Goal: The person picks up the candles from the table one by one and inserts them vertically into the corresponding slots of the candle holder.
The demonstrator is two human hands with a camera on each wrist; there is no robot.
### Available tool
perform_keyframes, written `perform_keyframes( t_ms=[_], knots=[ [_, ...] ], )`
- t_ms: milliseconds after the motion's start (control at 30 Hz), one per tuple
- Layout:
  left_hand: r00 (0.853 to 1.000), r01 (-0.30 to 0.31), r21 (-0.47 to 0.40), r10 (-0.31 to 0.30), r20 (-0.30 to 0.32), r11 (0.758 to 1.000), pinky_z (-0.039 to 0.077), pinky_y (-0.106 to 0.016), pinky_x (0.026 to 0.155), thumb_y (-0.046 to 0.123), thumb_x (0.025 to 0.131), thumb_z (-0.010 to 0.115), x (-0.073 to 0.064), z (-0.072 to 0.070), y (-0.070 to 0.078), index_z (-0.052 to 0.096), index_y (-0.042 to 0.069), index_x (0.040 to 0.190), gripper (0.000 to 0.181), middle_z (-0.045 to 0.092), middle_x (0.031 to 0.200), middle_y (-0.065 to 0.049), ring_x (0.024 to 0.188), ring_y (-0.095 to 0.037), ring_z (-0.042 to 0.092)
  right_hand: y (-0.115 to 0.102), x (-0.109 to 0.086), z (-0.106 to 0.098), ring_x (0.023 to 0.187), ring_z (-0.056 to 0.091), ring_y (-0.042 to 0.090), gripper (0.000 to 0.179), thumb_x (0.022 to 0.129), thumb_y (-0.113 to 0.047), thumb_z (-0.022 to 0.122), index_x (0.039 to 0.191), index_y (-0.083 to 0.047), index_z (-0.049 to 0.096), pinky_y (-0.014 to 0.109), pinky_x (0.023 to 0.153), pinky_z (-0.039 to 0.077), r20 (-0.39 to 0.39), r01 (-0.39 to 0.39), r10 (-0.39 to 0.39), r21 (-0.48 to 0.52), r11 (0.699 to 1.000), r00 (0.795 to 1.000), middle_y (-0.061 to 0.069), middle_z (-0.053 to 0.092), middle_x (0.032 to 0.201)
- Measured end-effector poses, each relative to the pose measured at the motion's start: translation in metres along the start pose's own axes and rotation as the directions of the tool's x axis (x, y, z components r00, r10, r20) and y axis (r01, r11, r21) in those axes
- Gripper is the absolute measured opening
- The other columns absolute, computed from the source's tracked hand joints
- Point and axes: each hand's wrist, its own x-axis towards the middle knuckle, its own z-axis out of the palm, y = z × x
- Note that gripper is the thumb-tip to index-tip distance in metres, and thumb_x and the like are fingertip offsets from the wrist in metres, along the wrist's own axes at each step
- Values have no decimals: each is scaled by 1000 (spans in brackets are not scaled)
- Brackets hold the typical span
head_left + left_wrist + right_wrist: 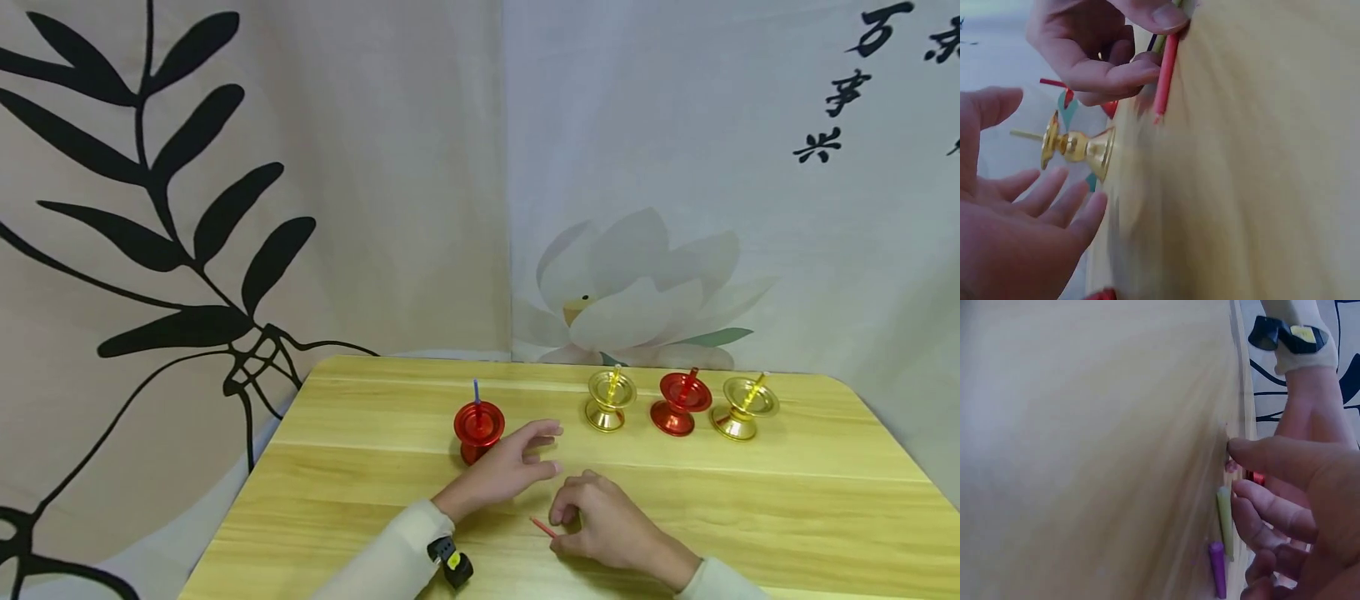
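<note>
My right hand (607,521) is low over the table, its thumb and curled index finger at one end of a thin pinkish-red candle (543,527). In the left wrist view the candle (1166,81) slants along the wood under that thumb. A yellow-green candle (1225,522) and a purple candle (1217,569) lie beside the right hand in the right wrist view. My left hand (510,468) is held out with loosely extended fingers and grips nothing. Just behind its wrist stands a red candlestick (478,427) bearing a blue candle (476,391), its base partly hidden.
At the back right stand a gold candlestick (606,410), a red candlestick (678,406) and another gold candlestick (738,410), each with a thin candle. The wooden table (337,467) ends at a printed curtain (405,183). A black wrist strap (450,562) sits on the left sleeve.
</note>
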Motion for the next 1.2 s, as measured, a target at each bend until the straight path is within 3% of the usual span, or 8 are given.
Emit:
perform_keyframes(
  t_ms=[300,667,933,1200],
  knots=[
    [997,29,-21,-31,-72,999,44,-51,121,31,109,70,39,17,6,42,17,168,67,51,166,-7,154,-29,48,-1,1,-2,80,53,-2,23,76,-13,99,83,-23,81,19,72,42,-16,70,-70,-11,998,997,-25,68,80],
    [989,35,30,-30,-146,999,43,-56,121,31,109,71,84,29,6,32,9,172,77,50,166,-14,153,-34,48,-1,1,-2,78,54,-5,20,77,-11,98,83,-22,83,20,73,42,3,73,-73,-31,997,997,-27,67,78],
    [985,24,32,-18,-172,999,47,-48,119,28,107,76,107,34,8,31,8,172,81,53,162,-13,149,-33,52,-2,1,-2,77,52,-2,22,76,-12,100,85,-23,83,18,71,41,8,47,-47,-30,998,999,-25,68,79],
    [986,39,79,-26,-165,996,49,-46,116,37,104,80,122,36,9,29,17,175,90,51,165,-10,148,-28,52,-5,2,-3,76,52,-3,21,78,-9,99,83,-22,82,17,71,41,13,41,-41,-23,999,999,-27,67,77]
  ],
)
